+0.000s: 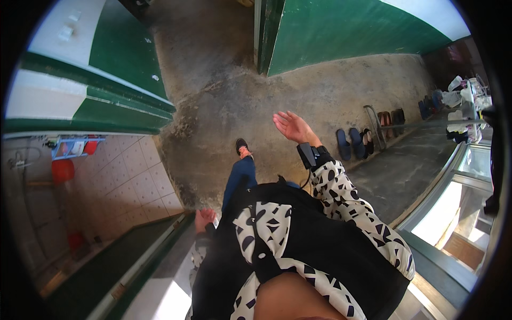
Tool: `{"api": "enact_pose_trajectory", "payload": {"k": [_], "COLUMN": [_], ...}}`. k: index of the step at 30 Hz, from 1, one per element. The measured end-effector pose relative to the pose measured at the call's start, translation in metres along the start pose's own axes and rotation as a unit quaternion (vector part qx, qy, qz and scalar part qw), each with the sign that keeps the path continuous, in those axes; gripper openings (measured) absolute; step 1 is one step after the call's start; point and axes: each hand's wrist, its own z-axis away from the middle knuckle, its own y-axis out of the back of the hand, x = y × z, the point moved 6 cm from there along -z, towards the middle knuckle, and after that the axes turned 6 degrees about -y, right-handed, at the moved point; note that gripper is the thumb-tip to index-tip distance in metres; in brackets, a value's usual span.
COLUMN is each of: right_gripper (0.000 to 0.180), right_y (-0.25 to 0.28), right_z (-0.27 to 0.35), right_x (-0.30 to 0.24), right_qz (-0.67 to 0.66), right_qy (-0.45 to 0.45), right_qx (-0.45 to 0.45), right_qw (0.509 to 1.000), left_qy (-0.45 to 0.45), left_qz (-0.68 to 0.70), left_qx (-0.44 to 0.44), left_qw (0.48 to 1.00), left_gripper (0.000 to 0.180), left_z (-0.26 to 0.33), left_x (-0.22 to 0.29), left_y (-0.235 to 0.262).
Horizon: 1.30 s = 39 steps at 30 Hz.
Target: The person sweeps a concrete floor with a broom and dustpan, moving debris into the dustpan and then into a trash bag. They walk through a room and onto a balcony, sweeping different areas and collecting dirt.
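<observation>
My right hand (292,127) is held out ahead of my body over the concrete floor (213,117), fingers stretched and nothing in it. A black device (308,155) is strapped on that wrist. Low at my left side hangs my left hand (205,220), close to the edge of a green door (154,256). Its fingers look loosely apart and I see nothing held, though it is small and partly blurred. One foot in a dark shoe (242,146) is forward on the floor.
Slippers (350,144) stand along the right, near a metal rail (376,125). Further right, a rack (469,106) holds bags and clothes beside a window (464,208). A green wall (341,37) is ahead. To the left, a tiled room (133,176) has a red bucket (63,170).
</observation>
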Motion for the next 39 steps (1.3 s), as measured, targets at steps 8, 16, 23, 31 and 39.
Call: {"api": "enact_pose_trajectory", "payload": {"k": [8, 16, 23, 31, 39], "right_gripper": [0.050, 0.058, 0.049, 0.044, 0.042], "right_y": [-0.200, -0.365, -0.397, -0.448, -0.449], "right_z": [-0.042, -0.141, -0.257, -0.386, -0.445], "right_x": [-0.039, -0.080, -0.134, -0.215, -0.338], "right_qz": [-0.050, 0.024, 0.013, -0.056, -0.097], "right_qy": [-0.010, -0.035, -0.114, -0.075, 0.045], "right_qx": [-0.176, -0.157, -0.213, -0.177, -0.051], "right_qw": [0.983, 0.987, 0.970, 0.980, 0.993], "left_qy": [-0.071, -0.014, -0.116, -0.102, -0.082], "left_qz": [-0.130, 0.045, 0.075, 0.236, 0.138], "left_qx": [-0.246, -0.353, -0.234, -0.007, -0.123], "left_qw": [0.958, 0.934, 0.963, 0.966, 0.979], "left_gripper": [0.039, 0.040, 0.043, 0.051, 0.043], "left_z": [-0.022, 0.008, -0.055, -0.123, -0.191], "left_x": [0.151, 0.243, 0.290, 0.382, 0.500], "left_y": [-0.359, -0.618, -0.627, -0.636, -0.851]}}
